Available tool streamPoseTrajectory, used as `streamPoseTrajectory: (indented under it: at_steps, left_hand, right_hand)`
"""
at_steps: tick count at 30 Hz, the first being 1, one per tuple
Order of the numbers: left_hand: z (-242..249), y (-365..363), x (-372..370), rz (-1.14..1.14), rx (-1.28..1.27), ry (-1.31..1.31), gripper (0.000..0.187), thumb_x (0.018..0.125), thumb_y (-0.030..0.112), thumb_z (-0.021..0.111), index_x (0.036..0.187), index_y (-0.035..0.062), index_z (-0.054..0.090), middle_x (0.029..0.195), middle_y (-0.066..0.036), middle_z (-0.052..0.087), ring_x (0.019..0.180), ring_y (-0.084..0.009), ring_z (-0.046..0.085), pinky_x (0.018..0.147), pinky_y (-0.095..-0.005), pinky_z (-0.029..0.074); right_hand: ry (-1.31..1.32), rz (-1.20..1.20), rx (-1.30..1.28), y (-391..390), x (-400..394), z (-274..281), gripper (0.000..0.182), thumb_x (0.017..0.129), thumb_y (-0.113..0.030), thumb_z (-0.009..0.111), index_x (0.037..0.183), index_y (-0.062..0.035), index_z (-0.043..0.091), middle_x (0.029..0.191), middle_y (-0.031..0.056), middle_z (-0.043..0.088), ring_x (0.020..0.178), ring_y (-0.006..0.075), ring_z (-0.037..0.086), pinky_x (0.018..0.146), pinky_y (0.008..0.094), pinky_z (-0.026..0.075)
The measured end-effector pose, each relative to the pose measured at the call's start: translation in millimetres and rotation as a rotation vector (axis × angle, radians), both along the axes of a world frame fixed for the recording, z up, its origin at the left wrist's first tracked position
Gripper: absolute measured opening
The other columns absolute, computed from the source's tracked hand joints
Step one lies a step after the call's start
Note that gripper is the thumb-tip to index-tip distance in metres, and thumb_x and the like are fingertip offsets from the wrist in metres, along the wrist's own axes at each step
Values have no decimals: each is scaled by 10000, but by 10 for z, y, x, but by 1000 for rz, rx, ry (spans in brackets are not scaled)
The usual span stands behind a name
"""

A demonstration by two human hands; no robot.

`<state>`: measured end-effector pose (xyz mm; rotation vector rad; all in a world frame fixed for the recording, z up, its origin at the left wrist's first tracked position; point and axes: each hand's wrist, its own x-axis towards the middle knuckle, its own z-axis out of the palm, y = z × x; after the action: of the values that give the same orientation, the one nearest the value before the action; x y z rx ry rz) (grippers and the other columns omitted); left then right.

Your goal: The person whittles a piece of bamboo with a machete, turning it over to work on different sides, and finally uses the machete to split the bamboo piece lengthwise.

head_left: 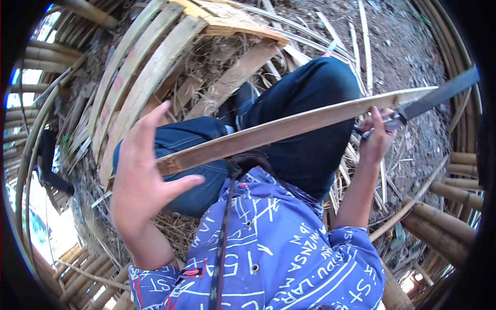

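A long split-bamboo strip (279, 132) runs slantwise above my thighs, its far right end rising toward the blade. Near the strip's left end, my left hand (138, 181) is open, thumb and fingers spread wide. The fingers of my right hand (378, 133) wrap round the handle of a large, broad-bladed knife (442, 92), whose dark blade points up and to the right. That hand's raised finger is at the strip's lower edge. Behind the strip are my knees in dark blue jeans (315, 98).
A wooden slatted crate (150, 67) stands ahead on the left, with shavings around it. Thin bamboo strips (365, 46) litter the dirt ground (392, 31). Bamboo poles (439, 232) form walls at both sides. At far left a dark-clothed leg (51, 175) shows.
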<state>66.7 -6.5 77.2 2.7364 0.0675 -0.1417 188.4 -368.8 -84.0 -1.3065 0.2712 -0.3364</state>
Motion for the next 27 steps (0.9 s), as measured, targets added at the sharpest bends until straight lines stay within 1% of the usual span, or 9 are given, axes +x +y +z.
streamPoseTrajectory:
  at_steps: [8, 14, 17, 18, 20, 21, 22, 24, 27]
  left_hand:
    - [-148, 609, -463, 39, 84, 253, 834, 516, 299, 828, 1236, 35, 502, 1206, -167, 536, 1163, -347, 466, 1014, -416, 334]
    - [-251, 372, -97, -191, 59, 274, 734, 646, 413, 777, 1206, 17, 516, 1136, -161, 562, 1093, -332, 506, 959, -388, 375]
    - [-458, 72, 236, -411, -232, 409, 697, 699, 425, 747, 1203, 4, 513, 1147, -177, 563, 1082, -334, 520, 946, -388, 387]
    - [-567, 10, 352, -467, -351, 470, 614, 748, 399, 713, 1163, -16, 531, 1034, -174, 608, 986, -314, 579, 881, -379, 438]
    - [-598, -200, 710, -456, -424, 949, 521, 790, 354, 680, 1106, -40, 552, 910, -138, 647, 826, -272, 636, 755, -357, 494]
    - [-666, -236, 747, -518, -528, 989, 341, 857, 254, 617, 1012, -46, 574, 831, -117, 663, 691, -219, 649, 648, -329, 524]
    - [-802, -267, 736, -545, -528, 983, 341, 857, 254, 617, 1012, -46, 574, 831, -117, 663, 691, -219, 649, 648, -329, 524]
    - [-1037, -314, 645, -201, -965, 1266, 222, 898, 172, 560, 987, -32, 562, 853, -122, 661, 691, -186, 650, 630, -309, 541]
    - [-840, -416, 640, -100, -940, 1303, 115, 938, 163, 497, 906, 52, 498, 743, -33, 580, 598, -108, 563, 534, -253, 481]
  right_hand:
    - [-15, 15, 38, 13, 76, 6, 211, 843, 41, 602, 826, -99, 445, 566, 11, 465, 456, 80, 429, 465, 227, 370]
    - [-56, 40, 21, 35, 142, 8, 213, 847, 69, 570, 823, -91, 432, 561, 26, 452, 448, 110, 420, 482, 265, 366]
    - [-81, 63, 54, 43, 147, -7, 218, 848, 76, 562, 840, -91, 423, 556, 31, 442, 447, 120, 423, 478, 265, 368]
    - [-80, 80, 71, 50, 147, 1, 225, 846, 75, 559, 839, -95, 413, 554, 35, 442, 446, 127, 432, 475, 264, 370]
    - [-93, 103, 79, 45, 157, 12, 228, 842, 73, 555, 841, -96, 402, 552, 37, 443, 449, 133, 447, 470, 267, 372]
    - [-131, 125, 59, -3, 178, -51, 230, 840, 66, 555, 846, -95, 391, 554, 43, 450, 452, 138, 459, 468, 266, 377]
    - [-136, 113, 78, 8, 170, -39, 219, 841, 59, 557, 861, -86, 395, 562, 52, 463, 438, 140, 470, 466, 262, 397]
    - [-129, 61, 64, 33, 169, 9, 217, 839, 58, 564, 880, -78, 400, 574, 57, 475, 419, 141, 478, 447, 263, 420]
    - [-140, 37, 47, -32, 168, 56, 223, 828, 64, 597, 846, -75, 423, 608, 56, 505, 400, 121, 483, 402, 256, 427]
